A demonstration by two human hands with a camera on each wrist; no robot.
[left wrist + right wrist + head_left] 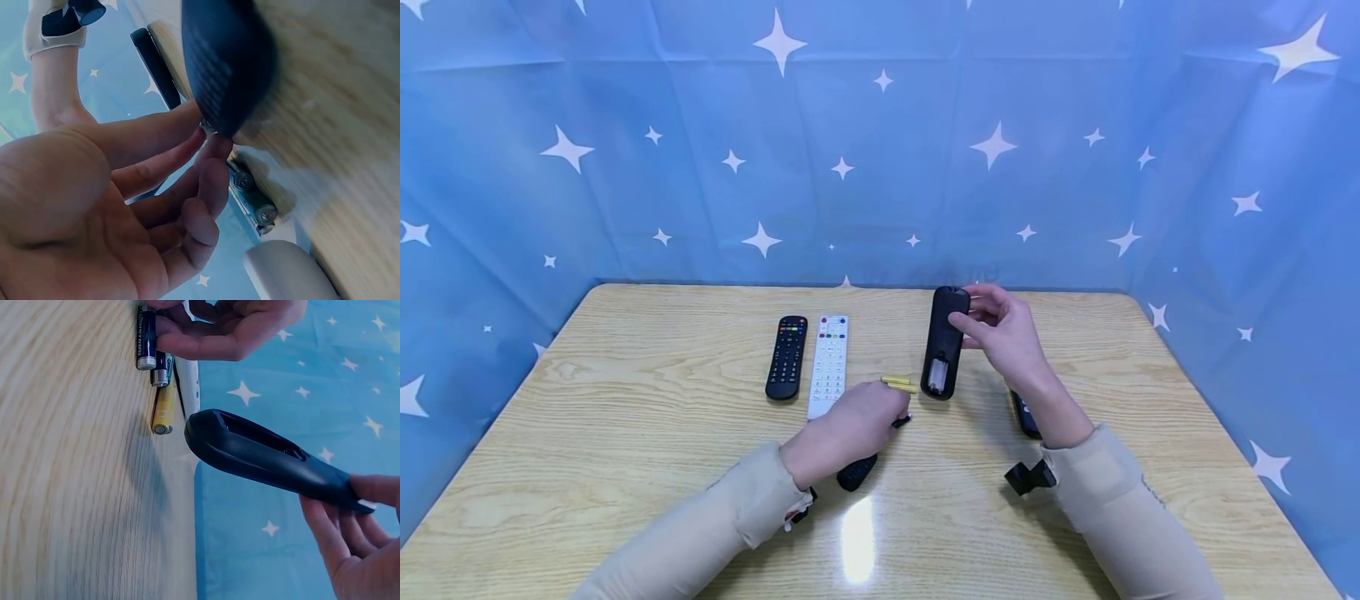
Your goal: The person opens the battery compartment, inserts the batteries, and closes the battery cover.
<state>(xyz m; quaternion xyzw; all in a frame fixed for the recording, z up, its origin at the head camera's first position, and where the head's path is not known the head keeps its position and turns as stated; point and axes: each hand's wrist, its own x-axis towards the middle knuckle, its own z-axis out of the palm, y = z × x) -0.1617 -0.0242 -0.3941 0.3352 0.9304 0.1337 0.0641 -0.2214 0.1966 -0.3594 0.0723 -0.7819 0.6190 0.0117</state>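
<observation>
A black remote (942,337) is held over the table (625,433), its open battery compartment (937,375) turned toward the head camera. Its far end is gripped between the thumb and fingers of the right hand (1007,333). A dark battery (147,340) seems to be pinched by the left hand (859,415), though the fingertips are partly hidden. Yellow batteries (902,388) are seen just beyond; leftward, a white remote (830,358) is laid beside another black one.
</observation>
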